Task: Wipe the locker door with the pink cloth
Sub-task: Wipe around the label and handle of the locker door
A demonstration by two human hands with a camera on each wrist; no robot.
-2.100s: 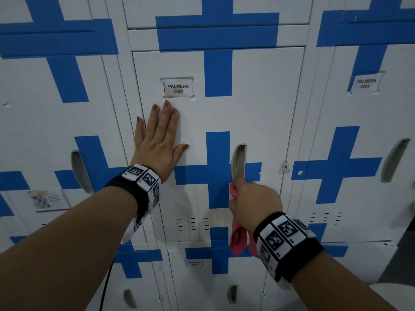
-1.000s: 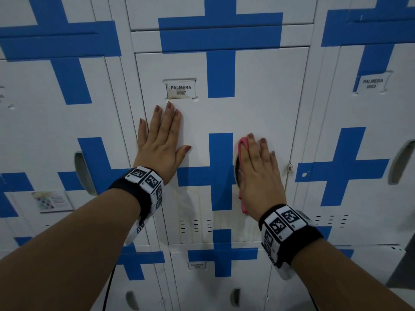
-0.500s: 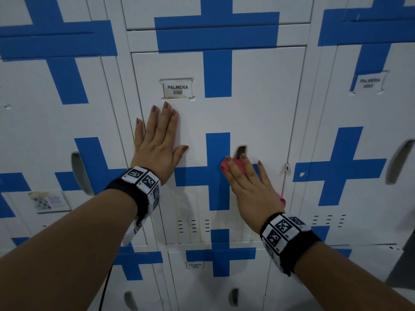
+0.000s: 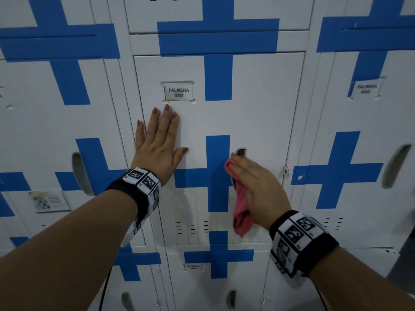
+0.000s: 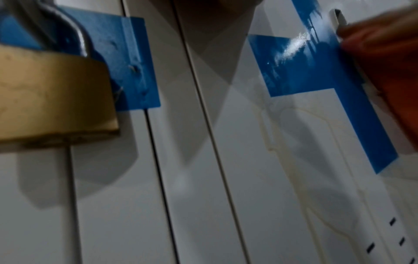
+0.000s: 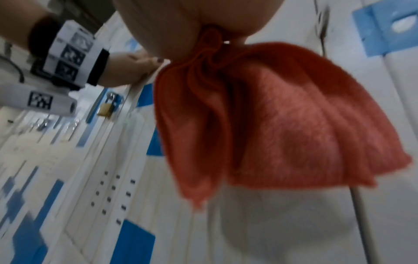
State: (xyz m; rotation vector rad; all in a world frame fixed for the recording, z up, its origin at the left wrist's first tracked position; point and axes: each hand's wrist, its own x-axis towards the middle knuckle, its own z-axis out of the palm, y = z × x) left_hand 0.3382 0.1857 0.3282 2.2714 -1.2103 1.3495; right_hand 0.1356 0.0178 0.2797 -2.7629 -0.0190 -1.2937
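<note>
The right hand (image 4: 258, 187) presses the pink cloth (image 4: 241, 217) (bunched under its palm, tail hanging) against the locker door (image 4: 258, 113); the left hand (image 4: 158, 147) lies flat.

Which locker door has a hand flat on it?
The middle locker door, labelled PALMERA 0007. The left hand lies flat on it; the neighbouring doors have no hand on them.

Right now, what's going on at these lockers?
A person is wiping the white locker door labelled PALMERA 0007. The right hand presses a pink cloth against the door beside the handle slot, on the blue tape cross; part of the cloth hangs loose below the palm. The left hand lies flat on the door's left side, fingers straight, just under the name label. Yellowish streaks show lower down.
</note>
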